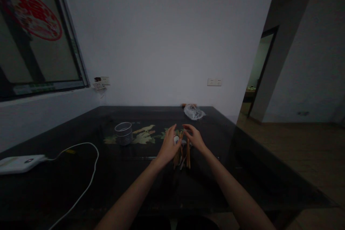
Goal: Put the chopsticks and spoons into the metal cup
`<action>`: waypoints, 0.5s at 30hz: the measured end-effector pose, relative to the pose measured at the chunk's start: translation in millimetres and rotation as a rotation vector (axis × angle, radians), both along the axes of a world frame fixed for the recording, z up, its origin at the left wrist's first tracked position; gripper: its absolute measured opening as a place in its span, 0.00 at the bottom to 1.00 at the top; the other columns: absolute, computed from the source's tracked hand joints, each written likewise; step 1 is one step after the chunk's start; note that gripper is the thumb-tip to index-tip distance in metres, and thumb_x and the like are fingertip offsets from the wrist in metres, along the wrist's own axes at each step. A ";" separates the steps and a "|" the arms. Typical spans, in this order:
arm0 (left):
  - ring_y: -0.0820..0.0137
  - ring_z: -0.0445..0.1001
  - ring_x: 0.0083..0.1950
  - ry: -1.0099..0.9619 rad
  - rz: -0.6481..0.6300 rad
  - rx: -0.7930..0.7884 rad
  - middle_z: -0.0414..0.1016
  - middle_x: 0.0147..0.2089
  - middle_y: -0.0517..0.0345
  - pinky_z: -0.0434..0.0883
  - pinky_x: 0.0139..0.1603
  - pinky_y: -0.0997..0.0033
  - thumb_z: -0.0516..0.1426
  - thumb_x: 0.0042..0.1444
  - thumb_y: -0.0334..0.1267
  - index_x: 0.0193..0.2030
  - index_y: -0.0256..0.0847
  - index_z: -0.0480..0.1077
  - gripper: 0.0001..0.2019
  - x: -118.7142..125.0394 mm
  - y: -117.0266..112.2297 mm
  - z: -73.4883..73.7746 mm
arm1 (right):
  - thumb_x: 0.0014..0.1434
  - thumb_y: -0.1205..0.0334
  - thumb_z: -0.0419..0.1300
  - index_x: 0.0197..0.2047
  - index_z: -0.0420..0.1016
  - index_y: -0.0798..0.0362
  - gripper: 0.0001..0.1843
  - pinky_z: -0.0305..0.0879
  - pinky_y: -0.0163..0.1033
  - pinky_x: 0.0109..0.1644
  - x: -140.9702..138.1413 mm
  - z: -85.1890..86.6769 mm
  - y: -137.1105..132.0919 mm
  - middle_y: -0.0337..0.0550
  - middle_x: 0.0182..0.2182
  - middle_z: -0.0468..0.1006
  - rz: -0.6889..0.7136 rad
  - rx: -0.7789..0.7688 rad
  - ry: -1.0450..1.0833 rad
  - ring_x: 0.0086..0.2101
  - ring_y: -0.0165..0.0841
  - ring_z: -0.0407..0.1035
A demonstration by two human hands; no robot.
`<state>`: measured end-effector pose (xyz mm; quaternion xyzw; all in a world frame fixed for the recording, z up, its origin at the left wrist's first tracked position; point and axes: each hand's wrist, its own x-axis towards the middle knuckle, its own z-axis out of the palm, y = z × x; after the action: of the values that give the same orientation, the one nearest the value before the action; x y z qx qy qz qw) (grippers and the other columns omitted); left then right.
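Note:
A loose pile of wooden chopsticks [188, 159] lies on the dark glossy table [129, 187], pointing toward me. Thin metallic utensils, perhaps spoons [182, 164], are mixed in among them; their far ends are partly hidden. My left hand [168, 147] is at the pile's left side, fingers extended forward and thumb near the sticks. On the other side, my right hand [196, 138] arches over the far right of the pile with its fingers apart and bent. Neither hand visibly grips a stick, though contact is hard to make out in the dim light.
A clear plastic cup [124, 134] stands left of my hands. Farther back lies a crumpled transparent bag [194, 112] near the wall. At left, a white power bank [21, 164] has a white cable [95, 165] trailing across the table toward the front edge.

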<state>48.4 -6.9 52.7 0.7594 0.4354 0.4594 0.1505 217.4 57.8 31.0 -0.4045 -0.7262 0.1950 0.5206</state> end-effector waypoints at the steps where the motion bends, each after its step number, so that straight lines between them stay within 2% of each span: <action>1: 0.62 0.55 0.66 -0.031 0.016 0.094 0.56 0.64 0.46 0.53 0.66 0.57 0.51 0.56 0.36 0.64 0.40 0.51 0.28 -9.2 -4.3 10.6 | 0.55 0.61 0.54 0.49 0.70 0.52 0.18 0.64 0.43 0.52 -5.6 5.7 -3.2 0.47 0.45 0.75 0.015 0.006 0.032 0.46 0.36 0.69; 3: 0.64 0.58 0.63 -0.054 0.076 0.249 0.59 0.62 0.49 0.56 0.65 0.58 0.50 0.59 0.36 0.62 0.43 0.55 0.24 -34.3 -10.4 31.6 | 0.54 0.61 0.55 0.50 0.69 0.52 0.19 0.66 0.42 0.48 -17.9 16.3 -8.5 0.46 0.43 0.74 0.049 0.003 0.098 0.45 0.36 0.69; 5: 0.64 0.61 0.61 -0.051 0.193 0.377 0.63 0.58 0.50 0.58 0.63 0.59 0.50 0.59 0.35 0.58 0.42 0.60 0.19 -68.0 -11.3 49.6 | 0.53 0.61 0.57 0.51 0.68 0.52 0.20 0.67 0.40 0.44 -31.9 25.4 -10.7 0.46 0.42 0.73 0.090 -0.021 0.168 0.44 0.35 0.69; 8: 0.63 0.64 0.56 -0.116 0.422 0.502 0.67 0.52 0.51 0.60 0.61 0.59 0.50 0.59 0.35 0.52 0.40 0.66 0.15 -129.9 -0.6 63.0 | 0.52 0.62 0.57 0.52 0.65 0.52 0.22 0.67 0.38 0.43 -58.2 35.1 -6.8 0.44 0.41 0.72 0.149 -0.055 0.242 0.44 0.34 0.68; 10: 0.63 0.65 0.55 -0.176 0.568 0.535 0.68 0.50 0.51 0.60 0.60 0.60 0.50 0.58 0.35 0.49 0.39 0.68 0.13 -172.8 12.8 58.5 | 0.51 0.63 0.58 0.53 0.64 0.51 0.24 0.66 0.39 0.45 -81.2 37.5 0.4 0.44 0.41 0.72 0.175 -0.072 0.245 0.43 0.34 0.68; 12: 0.63 0.64 0.56 -0.234 0.679 0.493 0.68 0.50 0.52 0.59 0.61 0.59 0.51 0.56 0.34 0.47 0.38 0.69 0.13 -211.0 28.6 42.8 | 0.50 0.63 0.60 0.55 0.62 0.50 0.28 0.66 0.41 0.47 -108.9 34.6 10.2 0.44 0.43 0.71 0.211 -0.112 0.191 0.45 0.34 0.67; 15: 0.62 0.63 0.57 -0.428 0.759 0.216 0.69 0.50 0.51 0.58 0.62 0.59 0.51 0.55 0.33 0.45 0.36 0.70 0.12 -248.4 51.1 7.0 | 0.43 0.66 0.65 0.59 0.58 0.53 0.40 0.65 0.43 0.49 -155.8 17.6 26.7 0.48 0.47 0.69 0.253 -0.243 0.080 0.46 0.37 0.67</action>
<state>-200.0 44.2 59.8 0.4451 0.5918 0.6717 -0.0221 61.6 84.5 48.6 -0.3617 -0.7210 0.3613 0.4677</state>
